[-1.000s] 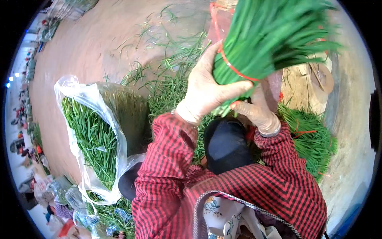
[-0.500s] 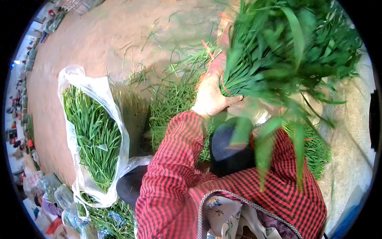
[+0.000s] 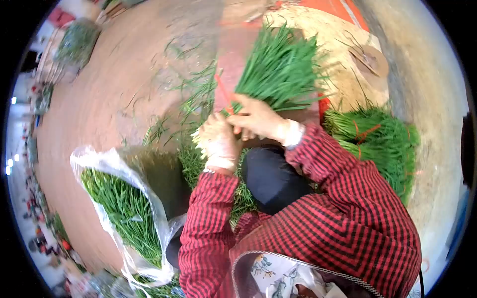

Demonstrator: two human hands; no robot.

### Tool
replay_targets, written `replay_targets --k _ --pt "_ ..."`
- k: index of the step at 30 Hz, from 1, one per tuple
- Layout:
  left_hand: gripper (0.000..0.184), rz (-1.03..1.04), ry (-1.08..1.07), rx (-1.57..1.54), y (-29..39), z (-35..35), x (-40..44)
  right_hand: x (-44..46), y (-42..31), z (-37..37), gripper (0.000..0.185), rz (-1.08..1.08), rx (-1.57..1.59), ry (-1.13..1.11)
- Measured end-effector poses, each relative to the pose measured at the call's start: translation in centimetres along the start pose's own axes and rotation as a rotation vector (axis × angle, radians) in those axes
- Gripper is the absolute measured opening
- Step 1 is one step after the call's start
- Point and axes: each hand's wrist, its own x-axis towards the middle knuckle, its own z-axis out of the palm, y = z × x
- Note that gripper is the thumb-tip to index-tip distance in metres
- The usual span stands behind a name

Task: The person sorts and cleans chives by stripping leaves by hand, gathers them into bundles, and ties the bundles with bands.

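Observation:
A bunch of green garlic chives (image 3: 283, 69) lies over a reddish board, leaf ends pointing away from me. My left hand (image 3: 217, 139) is closed around its pale stem ends, which poke out beside the palm. My right hand (image 3: 261, 119) is closed over the stems just to the right, its fingers close to the left hand's. A thin orange-red tie (image 3: 223, 88) sticks up between the bunch and my hands; whether it circles the stems is hidden. Most of the right fingertips are covered too.
Tied chive bunches (image 3: 380, 136) are stacked at my right. An open plastic bag (image 3: 159, 218) of chives stands at my left. Loose chive scraps (image 3: 198, 89) litter the floor and the board's left side. A round brown disc (image 3: 370, 60) lies at upper right.
The chives have come down from a raised, blurred position at upper right onto the board. My right hand, earlier mostly hidden behind leaves, now shows at the stems. The view has shifted.

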Motion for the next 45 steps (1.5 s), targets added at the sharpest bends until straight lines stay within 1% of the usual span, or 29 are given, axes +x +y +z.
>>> replay_targets --k 1,3,5,7,8,10,13,15,16,17,19,21,23,25,26,29,32,33,34,35,36,37,38,39,40,41,42,43,45 --pt "0.066 0.026 -0.002 -0.019 -0.1 -0.1 0.0 0.7 0.4 -0.2 0.031 0.024 0.033 -0.099" --pt "0.071 0.063 -0.194 -0.051 0.1 -2.4 0.1 1.3 1.9 -0.3 0.021 -0.095 0.002 -0.063" --pt "0.086 0.096 -0.254 -0.017 -0.2 -3.2 0.7 0.0 2.8 -0.4 0.028 -0.097 0.106 -0.014" --pt "0.103 0.272 -0.029 0.102 -1.6 -1.2 0.9 -2.2 3.6 -0.7 0.034 -0.049 0.192 -0.013" --pt "0.119 0.219 -0.187 0.069 -0.7 -2.4 1.7 -3.1 4.4 -0.9 0.034 -0.109 0.244 -0.007" --pt "0.122 0.231 -0.238 -0.024 -0.2 -0.7 1.8 -3.8 6.2 -0.5 0.043 -0.206 0.425 0.057" --pt "0.132 0.176 -0.409 -0.201 1.2 -0.4 2.6 -4.0 7.6 -1.8 0.045 -0.094 0.474 0.026" --pt "0.097 0.076 -0.532 -0.178 2.2 -1.6 1.9 -2.9 5.1 -1.3 0.046 -0.033 0.464 0.005" --pt "0.091 0.05 -0.534 -0.156 2.3 -1.4 1.7 -0.5 4.0 0.9 0.038 -0.112 0.604 0.015" --pt "0.086 0.037 -0.517 -0.169 1.9 -1.1 1.8 1.2 2.1 2.1 0.032 -0.31 0.365 0.116" --pt "0.074 0.004 -0.417 -0.224 0.9 -0.4 1.6 2.5 0.5 3.4 0.036 -0.408 0.405 0.177" --pt "0.063 -0.035 -0.333 -0.457 -0.8 0.4 2.4 2.8 0.6 3.5 0.034 -0.395 0.37 0.039" --pt "0.052 -0.099 -0.328 -0.849 -2.2 0.3 3.7 1.1 0.3 1.9 0.029 -0.504 0.334 0.013" --pt "0.041 -0.135 -0.391 -1.229 -2.3 -1.8 4.4 -5.1 -2.2 -1.9 0.032 -0.288 0.388 -0.057" --pt "0.036 -0.135 -0.466 -1.352 -2.4 -3.0 4.9 -6.0 -1.1 -3.3 0.036 -0.286 0.39 -0.015" --pt "0.051 -0.237 -0.382 -1.488 3.3 -11.1 2.9 -6.6 3.6 -6.0 0.057 -0.372 0.405 0.075" --pt "0.061 0.172 -0.482 -1.23 7.8 -13.7 1.2 -11.0 0.2 -8.1 0.065 -0.629 0.519 0.029" --pt "0.065 0.316 -0.465 -1.17 9.6 -13.7 0.3 -14.4 -2.2 -8.2 0.053 -0.672 0.544 0.202" --pt "0.071 0.471 -0.356 -1.056 11.3 -14.1 -0.3 -16.2 -2.5 -8.7 0.044 -0.63 0.689 0.198" --pt "0.078 0.616 -0.25 -0.937 12.6 -14.5 -0.8 -18.4 -2.9 -9.7 0.04 -0.604 0.644 0.315" --pt "0.082 0.683 -0.258 -1.045 13.7 -14.6 -1.3 -20.3 -2.1 -11.1 0.037 -0.669 0.406 0.481" --pt "0.087 0.751 -0.261 -1.154 14.3 -14.6 -1.7 -22.9 -1.2 -12.3 0.035 -0.604 0.403 0.542" --pt "0.089 0.713 -0.223 -1.15 14.6 -14.4 -2.1 -26.1 -1.2 -13.0 0.051 -0.556 0.288 0.642" --pt "0.079 0.743 -0.156 -1.148 14.5 -14.2 -2.1 -28.4 -0.1 -13.9 0.049 -0.573 0.492 0.736" --pt "0.072 0.708 -0.24 -1.214 13.7 -13.2 -1.9 -31.2 -1.0 -13.5 0.045 -0.684 0.553 0.745" --pt "0.065 0.667 -0.323 -1.279 12.6 -12.2 -1.8 -33.6 1.7 -15.6 0.038 -0.673 0.527 0.911" --pt "0.053 0.49 -0.523 -1.391 11.9 -12.1 -2.5 -36.2 3.6 -16.2 0.037 -0.624 0.497 1.027" --pt "0.048 0.439 -0.628 -1.401 10.8 -11.8 -2.7 -38.7 8.5 -16.8 0.038 -0.626 -0.133 1.136" --pt "0.046 0.372 -0.655 -1.418 9.0 -10.2 -3.6 -41.0 8.8 -15.2 0.048 -0.391 0.741 1.189"
